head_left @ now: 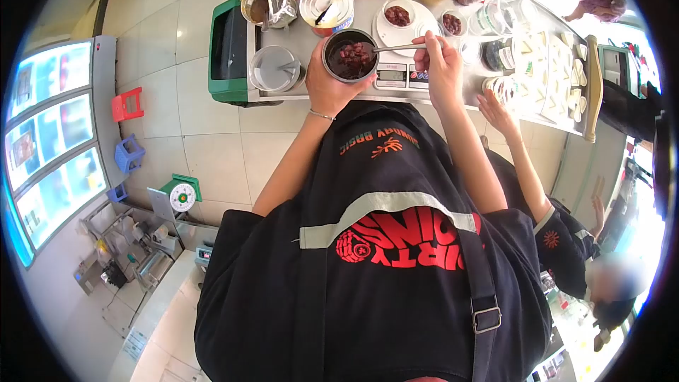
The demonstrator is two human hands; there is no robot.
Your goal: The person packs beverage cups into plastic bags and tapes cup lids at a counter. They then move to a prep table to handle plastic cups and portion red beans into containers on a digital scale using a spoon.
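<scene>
My left hand (pixel 331 90) is curled around the wall of a round container (pixel 347 31), holding it just to the left of the scale (pixel 391 78). Dark red beans (pixel 354 53) sit inside it. My right hand (pixel 444 67) is nearly closed, thumb and fingers pinching the handle of a spoon (pixel 396 48); the handle crosses above the scale and its other end is in the beans. Right of the scale, a co-worker's hand (pixel 501 112) is spread, near a stack of lids (pixel 499 89).
</scene>
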